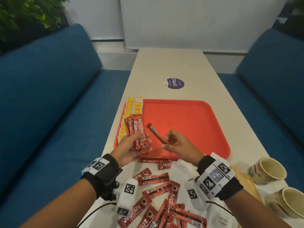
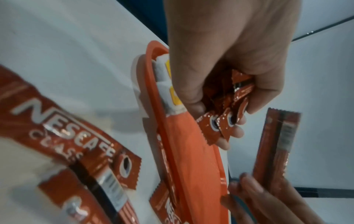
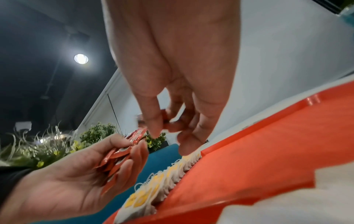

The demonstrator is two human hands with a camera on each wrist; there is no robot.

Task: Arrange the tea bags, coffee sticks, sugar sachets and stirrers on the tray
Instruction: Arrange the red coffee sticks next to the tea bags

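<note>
The left hand (image 1: 130, 145) clasps a fanned bundle of red foil coffee sticks (image 1: 137, 134) over the near left corner of the flat red plastic tray (image 1: 189, 122), likely gathering them to lay as one neat row. The right hand (image 1: 177, 145) pinches a single red coffee stick (image 1: 156, 133) beside the bundle, apparently to add it. Yellow-and-white paper tea bags (image 1: 131, 109) line the tray's left edge; more loose red sticks (image 1: 158, 191) lie on the white desk (image 1: 172, 66).

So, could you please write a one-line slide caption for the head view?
Left hand grips a bundle of coffee sticks while the right hand pinches one stick over the red tray.
</note>
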